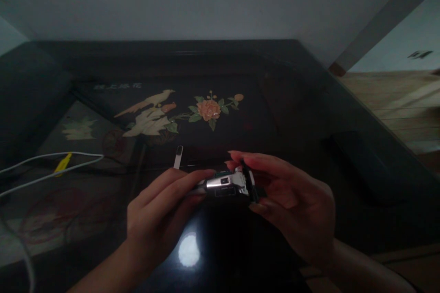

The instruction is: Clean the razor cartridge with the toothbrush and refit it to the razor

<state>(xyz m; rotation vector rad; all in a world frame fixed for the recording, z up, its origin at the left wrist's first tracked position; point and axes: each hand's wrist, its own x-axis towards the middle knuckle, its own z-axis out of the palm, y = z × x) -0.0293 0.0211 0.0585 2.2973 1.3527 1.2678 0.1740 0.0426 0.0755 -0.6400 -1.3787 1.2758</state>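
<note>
My left hand (160, 208) is closed around the handle of a silver and black razor (219, 183), held level above the dark tabletop. The razor's wide black head (249, 182) points right, set crosswise to the handle. Around that head curves my right hand (292, 197), with its fingers at the far end and the thumb at the near end. Whether the head is fixed to the handle or loose, I cannot tell. Just beyond my left hand lies a slim pale stick with dark bristles (178, 152), like a small brush, its lower part hidden by the hand.
Glossy black tabletop (292, 100) carries an inlaid bird and flower picture (209, 110). A white cable (85, 153) with a yellow tag (63, 164) lies at the left. At the right is a dark oblong case (364, 165). A grey wall (172, 0) stands behind the table.
</note>
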